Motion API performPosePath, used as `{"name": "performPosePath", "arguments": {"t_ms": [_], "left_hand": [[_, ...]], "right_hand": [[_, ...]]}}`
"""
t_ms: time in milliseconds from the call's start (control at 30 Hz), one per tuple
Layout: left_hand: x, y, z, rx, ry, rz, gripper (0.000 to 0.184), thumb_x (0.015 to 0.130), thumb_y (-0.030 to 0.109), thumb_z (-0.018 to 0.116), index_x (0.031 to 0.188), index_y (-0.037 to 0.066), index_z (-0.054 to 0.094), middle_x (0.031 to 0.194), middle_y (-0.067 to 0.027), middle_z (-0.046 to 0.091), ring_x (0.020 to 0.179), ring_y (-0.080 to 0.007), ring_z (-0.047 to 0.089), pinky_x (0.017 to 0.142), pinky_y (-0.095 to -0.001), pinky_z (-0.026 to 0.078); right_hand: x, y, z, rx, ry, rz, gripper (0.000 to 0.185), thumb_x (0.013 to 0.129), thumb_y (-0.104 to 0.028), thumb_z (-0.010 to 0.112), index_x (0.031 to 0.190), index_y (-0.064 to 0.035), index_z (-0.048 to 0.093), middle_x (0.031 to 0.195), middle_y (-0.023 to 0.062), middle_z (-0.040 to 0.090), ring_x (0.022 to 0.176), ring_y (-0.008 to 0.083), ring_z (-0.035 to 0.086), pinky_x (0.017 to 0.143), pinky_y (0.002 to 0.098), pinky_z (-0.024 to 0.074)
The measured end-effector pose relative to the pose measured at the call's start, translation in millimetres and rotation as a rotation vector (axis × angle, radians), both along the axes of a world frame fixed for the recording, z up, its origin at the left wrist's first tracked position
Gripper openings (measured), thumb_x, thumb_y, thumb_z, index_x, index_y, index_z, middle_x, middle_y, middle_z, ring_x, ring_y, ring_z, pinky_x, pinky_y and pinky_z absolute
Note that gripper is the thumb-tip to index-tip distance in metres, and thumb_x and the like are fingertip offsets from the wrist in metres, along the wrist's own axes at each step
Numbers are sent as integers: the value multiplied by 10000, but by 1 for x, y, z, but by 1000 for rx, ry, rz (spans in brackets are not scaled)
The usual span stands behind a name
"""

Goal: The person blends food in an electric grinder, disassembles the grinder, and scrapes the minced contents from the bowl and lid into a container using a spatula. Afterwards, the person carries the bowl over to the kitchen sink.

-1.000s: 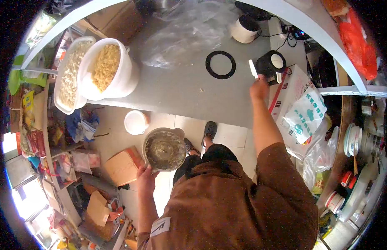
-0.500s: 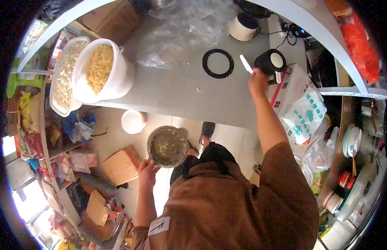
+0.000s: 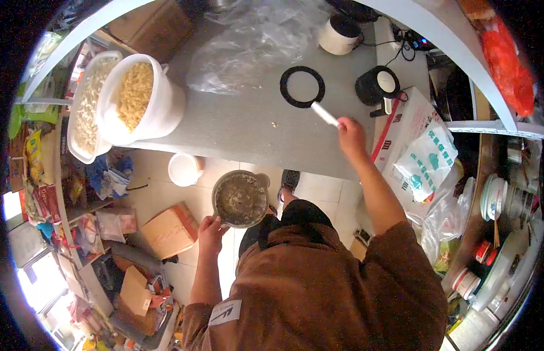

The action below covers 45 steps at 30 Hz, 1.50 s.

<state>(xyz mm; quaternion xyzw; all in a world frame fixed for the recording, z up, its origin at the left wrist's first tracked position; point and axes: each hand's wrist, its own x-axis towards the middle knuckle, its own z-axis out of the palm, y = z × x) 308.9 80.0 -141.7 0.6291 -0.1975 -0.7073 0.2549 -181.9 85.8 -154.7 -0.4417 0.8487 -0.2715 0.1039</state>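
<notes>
My left hand [image 3: 212, 233] grips the rim of a round metal bowl [image 3: 241, 199] with residue inside, held over the floor in front of my legs. Above the grey table, my right hand [image 3: 350, 134] is closed on a white flat utensil [image 3: 324, 113]. The utensil's tip is beside a black ring [image 3: 302, 86] on the table. To the right of the ring stands a black container [image 3: 370, 86] with a white round top. At the table's left end are a white bucket [image 3: 173, 108] of yellowish crumbly food and a tub [image 3: 79, 126] of pale pieces.
Clear plastic sheeting [image 3: 254, 44] lies across the back of the grey table [image 3: 242, 131]. A white cylinder [image 3: 337, 36] stands behind the ring. On the right is a white and red box [image 3: 395, 131] with a bag. A white tub [image 3: 185, 169] and cardboard box [image 3: 169, 231] are on the floor.
My right hand has moved left and toward me with the white utensil, away from the black container. The bowl in my left hand has shifted slightly right.
</notes>
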Motion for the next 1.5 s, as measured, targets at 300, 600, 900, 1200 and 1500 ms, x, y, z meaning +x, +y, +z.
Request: {"name": "performPosePath", "arguments": {"t_ms": [300,600,900,1200,1500], "left_hand": [[-6,2,-11,-11,20,-7,111,899,86,577,838,19,512,842,-79,555,774,-202,591,756,-381,555],[-22,-4,-21,-8,2,-91,116,899,114,585,835,40,523,860,-81,578,811,-186,594,773,-370,539],[-43,-15,-42,37,32,-140,132,881,90,577,916,-22,517,922,-138,594,863,-217,610,754,-362,553],[-57,-20,-49,66,121,-126,155,891,111,581,933,-20,509,931,-129,595,874,-240,611,804,-377,538],[-64,-22,-37,99,130,-97,113,883,85,587,911,-3,521,918,-122,593,857,-252,611,810,-394,544]], "right_hand": [[19,-4,0,117,51,120,104,834,-91,584,924,-56,622,882,138,645,869,351,603,753,429,474],[14,-3,3,21,117,12,66,817,-91,587,868,-53,604,805,156,632,751,359,610,682,460,472],[59,1,5,-41,-50,151,101,827,-110,589,906,-47,603,853,144,636,816,353,602,726,445,472],[113,11,4,108,143,374,85,794,-76,583,873,-54,607,820,168,607,803,366,585,703,484,454],[79,-40,14,-46,146,248,64,851,-100,555,855,-48,593,821,152,612,785,366,585,676,478,452]]}}
